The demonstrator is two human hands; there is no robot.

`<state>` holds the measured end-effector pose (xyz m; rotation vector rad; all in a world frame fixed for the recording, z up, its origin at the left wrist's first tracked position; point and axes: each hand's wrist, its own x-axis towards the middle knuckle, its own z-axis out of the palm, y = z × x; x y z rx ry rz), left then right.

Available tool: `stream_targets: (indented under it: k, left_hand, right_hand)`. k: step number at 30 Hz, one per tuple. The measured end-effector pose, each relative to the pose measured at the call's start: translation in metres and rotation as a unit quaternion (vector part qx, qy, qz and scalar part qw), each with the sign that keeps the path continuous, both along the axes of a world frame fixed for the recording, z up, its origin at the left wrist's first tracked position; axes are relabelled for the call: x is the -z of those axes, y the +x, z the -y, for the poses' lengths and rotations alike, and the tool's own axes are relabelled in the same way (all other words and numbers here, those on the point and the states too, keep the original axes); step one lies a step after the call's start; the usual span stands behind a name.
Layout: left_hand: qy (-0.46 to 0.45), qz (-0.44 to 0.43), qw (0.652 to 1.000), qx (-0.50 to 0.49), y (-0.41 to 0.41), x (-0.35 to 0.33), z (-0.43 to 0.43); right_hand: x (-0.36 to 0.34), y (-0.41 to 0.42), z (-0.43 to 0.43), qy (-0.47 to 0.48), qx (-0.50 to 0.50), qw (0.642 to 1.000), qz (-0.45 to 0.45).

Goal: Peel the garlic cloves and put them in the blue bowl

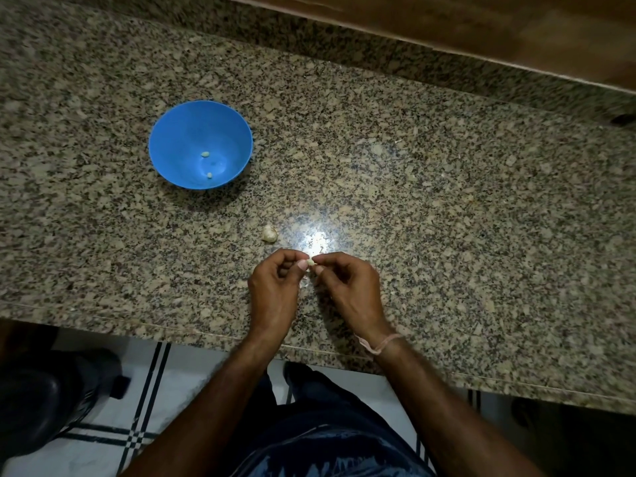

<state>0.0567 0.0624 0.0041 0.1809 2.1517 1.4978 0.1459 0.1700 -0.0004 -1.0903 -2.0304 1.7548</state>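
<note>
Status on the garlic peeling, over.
Left hand and right hand both pinch one clove. Two peeled cloves in blue bowl. Loose garlic piece on counter, between hands and bowl.

The blue bowl (179,132) sits upright on the desk (430,208) in the upper left. Two small peeled cloves (205,154) lie apart inside it. A garlic chunk (269,233) lies near the middle. Just below it, the left hand (275,290) and right hand (351,290) pinch one pale clove (311,262).

Speckled granite counter (447,201), blue bowl (179,132) (left), probably garlic piece (269,233)
</note>
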Motion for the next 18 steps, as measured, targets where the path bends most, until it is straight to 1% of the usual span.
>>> stream_targets:
  k: [5, 9, 12, 16, 18]
  left_hand:
    - [-0.023, -0.005, 1.0, -0.003, 0.0029, 0.003, -0.0006]
    - [-0.026, 0.01, 1.0, -0.001, 0.0033, 0.0021, -0.0003]
    - [-0.05, -0.04, 0.998, 0.012, 0.0018, 0.0001, 0.0025]
    - [-0.102, -0.119, 0.986, 0.056, -0.0025, 0.0021, 0.0048]
    - [-0.104, -0.146, 0.981, 0.079, -0.0023, 0.0056, 0.0037]
  right_hand:
    - [-0.0051, -0.0029, 0.0053, 0.006, -0.001, 0.999, -0.04]
    - [-0.0009, -0.0028, 0.0045, 0.014, 0.02, 0.999, -0.03]
    - [0.0025, -0.0021, 0.0027, 0.03, 0.035, 0.999, -0.004]
    - [0.0042, -0.0009, -0.0031, 0.012, 0.04, 0.999, -0.002]
    - [0.0043, -0.0012, -0.0045, 0.009, 0.032, 0.999, 0.001]
